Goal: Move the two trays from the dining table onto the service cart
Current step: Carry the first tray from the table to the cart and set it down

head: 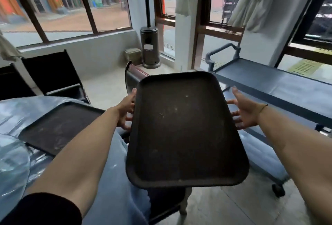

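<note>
I hold a dark brown rectangular tray in the air in front of me, empty and roughly level. My left hand grips its left rim. My right hand is at its right rim with fingers spread, partly under the edge. A second dark tray lies flat on the dining table at the left, which has a shiny blue-grey cover. The grey service cart stands to the right, its top shelf bare, a handle at its far end.
Black chairs stand behind the table. Another chair is partly hidden under the held tray. A patio heater stands in the window corner. The cart's lower shelf and a wheel are low at the right.
</note>
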A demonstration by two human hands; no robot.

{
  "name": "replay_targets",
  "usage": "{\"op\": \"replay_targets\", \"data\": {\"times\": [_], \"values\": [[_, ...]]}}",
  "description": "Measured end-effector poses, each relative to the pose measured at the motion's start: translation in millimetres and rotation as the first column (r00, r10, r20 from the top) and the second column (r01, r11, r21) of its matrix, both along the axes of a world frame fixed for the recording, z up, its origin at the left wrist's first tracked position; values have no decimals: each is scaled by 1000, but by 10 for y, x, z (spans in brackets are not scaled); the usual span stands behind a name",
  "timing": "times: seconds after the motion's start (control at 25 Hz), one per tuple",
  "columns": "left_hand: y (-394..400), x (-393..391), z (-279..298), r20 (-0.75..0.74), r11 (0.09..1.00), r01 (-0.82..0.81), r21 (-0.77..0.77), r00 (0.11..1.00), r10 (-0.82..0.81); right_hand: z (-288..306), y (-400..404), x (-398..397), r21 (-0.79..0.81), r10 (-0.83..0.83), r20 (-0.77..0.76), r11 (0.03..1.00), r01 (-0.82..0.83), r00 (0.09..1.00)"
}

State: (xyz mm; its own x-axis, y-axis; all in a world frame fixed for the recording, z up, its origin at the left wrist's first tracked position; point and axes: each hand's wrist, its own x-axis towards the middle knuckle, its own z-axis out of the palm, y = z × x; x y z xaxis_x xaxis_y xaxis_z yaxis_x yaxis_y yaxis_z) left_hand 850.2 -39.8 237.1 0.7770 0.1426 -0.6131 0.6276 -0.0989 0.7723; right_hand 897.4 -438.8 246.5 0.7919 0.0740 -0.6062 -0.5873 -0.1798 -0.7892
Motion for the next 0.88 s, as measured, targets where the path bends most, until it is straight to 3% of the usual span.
{"op": "replay_targets", "data": {"times": [0.4, 0.6, 0.88], "values": [[-810, 1289, -200, -8, 941, 333, -60, 943, -334, -105, -735, -235, -88, -425, -16, 902, 422, 905], [-1328, 1703, -234, 29, 895, 441, -60, 897, -441, -128, -1139, -168, -99, -520, 6, 850, 518, 854], [-2119, 2346, -320, 20, 889, 456, -47, 890, -456, -318, -1846, 388, -103, -561, 1, 824, 558, 828]]}}
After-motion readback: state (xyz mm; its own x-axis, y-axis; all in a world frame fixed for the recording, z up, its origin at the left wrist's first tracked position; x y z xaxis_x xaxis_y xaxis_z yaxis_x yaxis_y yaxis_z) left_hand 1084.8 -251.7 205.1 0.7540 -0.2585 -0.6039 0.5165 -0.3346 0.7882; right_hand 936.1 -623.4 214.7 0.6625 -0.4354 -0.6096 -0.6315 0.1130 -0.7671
